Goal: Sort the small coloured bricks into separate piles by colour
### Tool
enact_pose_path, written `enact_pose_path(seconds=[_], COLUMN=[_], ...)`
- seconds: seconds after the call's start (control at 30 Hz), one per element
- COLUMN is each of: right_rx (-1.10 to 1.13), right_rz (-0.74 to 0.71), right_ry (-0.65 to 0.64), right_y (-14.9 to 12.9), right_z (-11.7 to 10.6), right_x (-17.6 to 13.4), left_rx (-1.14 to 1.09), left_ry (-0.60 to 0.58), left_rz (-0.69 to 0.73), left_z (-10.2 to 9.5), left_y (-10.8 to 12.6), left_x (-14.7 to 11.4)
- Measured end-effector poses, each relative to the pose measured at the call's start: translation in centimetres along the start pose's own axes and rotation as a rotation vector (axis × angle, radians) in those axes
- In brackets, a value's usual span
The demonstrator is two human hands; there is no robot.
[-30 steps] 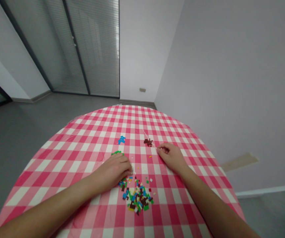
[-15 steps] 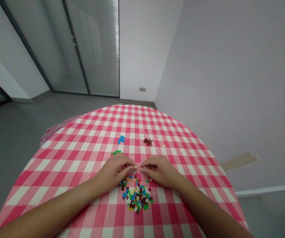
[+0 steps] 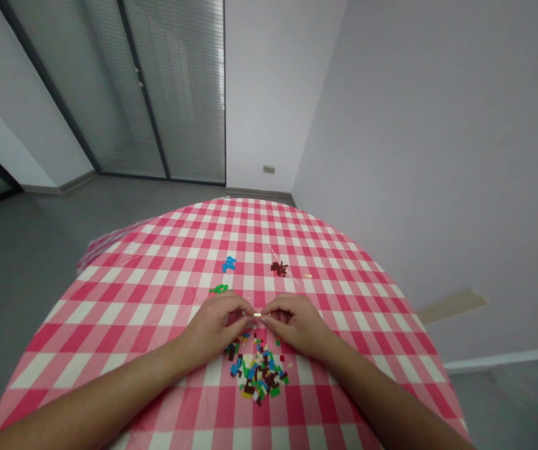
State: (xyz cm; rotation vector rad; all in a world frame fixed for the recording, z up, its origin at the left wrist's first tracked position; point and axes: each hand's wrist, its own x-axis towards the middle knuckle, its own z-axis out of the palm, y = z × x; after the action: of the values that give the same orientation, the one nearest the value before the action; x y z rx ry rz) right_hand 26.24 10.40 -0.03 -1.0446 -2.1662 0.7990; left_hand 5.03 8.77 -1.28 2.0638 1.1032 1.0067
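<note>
Between the fingertips of both hands is a small pale toy brick piece (image 3: pixel 257 315), mostly covered by the fingers. My left hand (image 3: pixel 219 320) pinches its left end with thumb and forefinger. From the other side, my right hand (image 3: pixel 299 325) is closed in a pinch on its right end. Just below the hands lies a loose pile of small toy bricks (image 3: pixel 262 375) in blue, green, brown, white, yellow and red. Beyond my left hand is a little heap of green bricks (image 3: pixel 219 289), partly hidden by the hand.
A round table with a red-and-white checked cloth (image 3: pixel 156 300) carries everything. Farther back lie a small group of blue bricks (image 3: pixel 229 264), a group of brown bricks (image 3: pixel 278 268) and a pale piece (image 3: pixel 308 275). A wall (image 3: pixel 437 156) stands at the right.
My right hand has moved slightly left, closing the gap to my left hand. Its fingertips now meet the pale piece, which both hands hold.
</note>
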Motion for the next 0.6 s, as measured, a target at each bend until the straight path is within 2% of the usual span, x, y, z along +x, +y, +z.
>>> enact_pose_path(seconds=[0.13,0.33,0.6], right_rx=[0.023,0.041,0.012], right_rz=[-0.035,-0.05,-0.056], right_ry=[0.033,0.013,0.095], right_y=[0.23,0.39,0.19], right_z=[0.07,0.19,0.45], right_x=[-0.02,-0.01,0.08], left_rx=[0.006,0.004,0.042], left_ry=[-0.009,-0.007,0.068], left_rz=[-0.006,-0.014,0.004], left_z=[0.09,0.09,-0.01], left_y=[-0.07,-0.21,0.14], left_x=[-0.08,-0.01,-0.05])
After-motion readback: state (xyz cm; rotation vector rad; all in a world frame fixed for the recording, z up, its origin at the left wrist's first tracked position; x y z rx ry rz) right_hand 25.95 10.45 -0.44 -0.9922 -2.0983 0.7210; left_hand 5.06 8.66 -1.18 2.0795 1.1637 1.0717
